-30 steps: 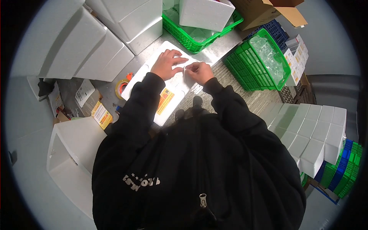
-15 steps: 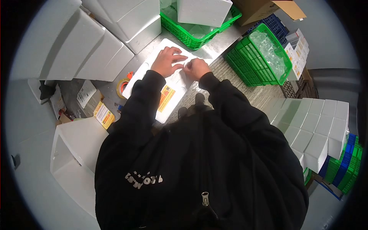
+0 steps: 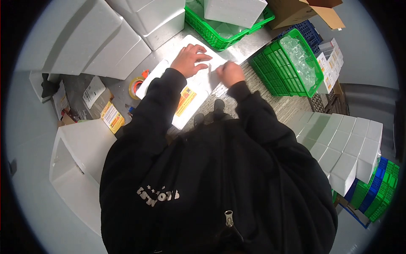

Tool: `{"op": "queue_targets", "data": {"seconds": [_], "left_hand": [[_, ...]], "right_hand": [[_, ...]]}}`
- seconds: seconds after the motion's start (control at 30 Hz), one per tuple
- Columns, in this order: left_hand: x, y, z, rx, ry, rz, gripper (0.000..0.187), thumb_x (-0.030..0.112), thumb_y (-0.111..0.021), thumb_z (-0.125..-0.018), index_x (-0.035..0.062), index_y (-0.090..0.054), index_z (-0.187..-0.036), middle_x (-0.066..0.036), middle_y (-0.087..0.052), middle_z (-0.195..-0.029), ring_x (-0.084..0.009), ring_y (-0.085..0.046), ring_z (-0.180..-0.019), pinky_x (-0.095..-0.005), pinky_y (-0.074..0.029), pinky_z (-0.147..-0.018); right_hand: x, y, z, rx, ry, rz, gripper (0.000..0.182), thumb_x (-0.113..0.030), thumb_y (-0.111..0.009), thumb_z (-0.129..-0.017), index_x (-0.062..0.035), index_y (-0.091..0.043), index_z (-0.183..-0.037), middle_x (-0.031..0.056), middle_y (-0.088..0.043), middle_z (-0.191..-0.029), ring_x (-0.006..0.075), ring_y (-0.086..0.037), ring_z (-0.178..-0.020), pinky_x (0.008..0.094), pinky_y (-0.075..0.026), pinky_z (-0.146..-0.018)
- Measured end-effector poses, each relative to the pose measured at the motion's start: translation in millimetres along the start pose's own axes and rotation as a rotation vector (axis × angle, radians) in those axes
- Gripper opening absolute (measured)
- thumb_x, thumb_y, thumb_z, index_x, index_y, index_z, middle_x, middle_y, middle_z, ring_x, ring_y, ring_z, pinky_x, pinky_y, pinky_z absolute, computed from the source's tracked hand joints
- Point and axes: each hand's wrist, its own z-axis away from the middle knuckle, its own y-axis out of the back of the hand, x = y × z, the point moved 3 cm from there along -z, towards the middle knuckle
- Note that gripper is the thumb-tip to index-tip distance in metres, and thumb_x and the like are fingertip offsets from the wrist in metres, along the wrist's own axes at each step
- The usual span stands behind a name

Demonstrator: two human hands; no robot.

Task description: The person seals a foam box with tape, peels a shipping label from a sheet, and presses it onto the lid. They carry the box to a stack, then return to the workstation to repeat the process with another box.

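White flat foam lid [image 3: 198, 87] with rounded edges lies on the grey metal tabletop [image 3: 244, 50], along the edge nearest the person, presumably to keep it within easy reach of both hands. The left hand [image 3: 188, 61] rests on it, thumb and index finger spread apart, seemingly to steady it. The right hand [image 3: 231, 73] is curled and blurred just beside it, over the lid's right edge; whether its fingers pinch anything, I cannot tell.

Counted, there is one lid, bearing one orange-and-yellow printed label [image 3: 185, 102] near its closest corner, and one yellow-and-orange tape ring [image 3: 131, 89] just beside its left edge. Two green plastic crates stand near: one low [image 3: 219, 43] on the tabletop, carrying one white foam box [image 3: 232, 13], and one tall [image 3: 270, 70] beyond its right edge, holding clear plastic pieces [image 3: 299, 59].
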Motion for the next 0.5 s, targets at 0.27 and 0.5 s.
{"op": "queue_targets", "data": {"seconds": [0.27,0.5], "left_hand": [[3.6,1.1,-2.9,-0.005,0.023,0.009,0.035,0.025,-0.077,-0.076,0.0214,-0.073,-0.110,-0.003,-0.058,-0.115,-0.0252,-0.050,-0.110,-0.0385,-0.041,-0.096],[5.2,0.1,-0.9,-0.021,0.038,0.016,0.034,0.025,-0.077,-0.075,0.0216,-0.074,-0.108,-0.002,-0.058,-0.115,-0.0243,-0.051,-0.109,-0.0382,-0.041,-0.095]], "right_hand": [[37.6,28.5,-3.9,-0.109,0.167,-0.482,0.032,-0.028,-0.070,-0.079,0.0006,-0.070,-0.093,0.0153,-0.071,-0.078,0.0281,-0.070,-0.075,0.0369,-0.055,-0.073],[7.0,4.5,6.7,-0.193,0.032,-0.488,0.023,-0.024,-0.077,-0.076,-0.0032,-0.076,-0.085,0.0128,-0.072,-0.074,0.0208,-0.069,-0.066,0.0330,-0.054,-0.068]]}}
